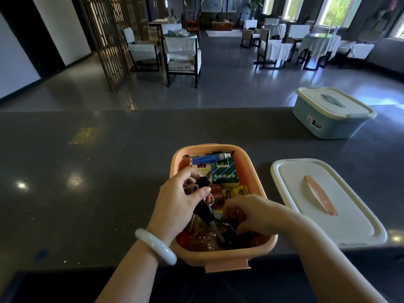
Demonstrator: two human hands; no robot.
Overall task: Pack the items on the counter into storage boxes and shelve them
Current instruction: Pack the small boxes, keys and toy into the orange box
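Gripping a bunch of black keys [202, 202] with curled left hand [179, 200] fingers, over the open orange storage box [223, 206] at the counter's [87, 171] near edge. Right hand [251, 212] reaching inside, fingers curled among dark items; grip cannot be told. Beyond the fingertips: yellow batteries [235, 191], green patterned pack [225, 172]. Right of the fingers: white lid [323, 200] lying flat. Far right: blue lidded box [332, 112] reading "Bear". Bare counter left of the fingers.

Dark wooden lattice screen [113, 38] at left, dark-framed chairs with white fabric covers [182, 55] on glossy grey floor [229, 84], round tables in white cloths [320, 43] at right, bright windows [336, 9] behind them, white jade-like bangle [155, 246] on wrist.
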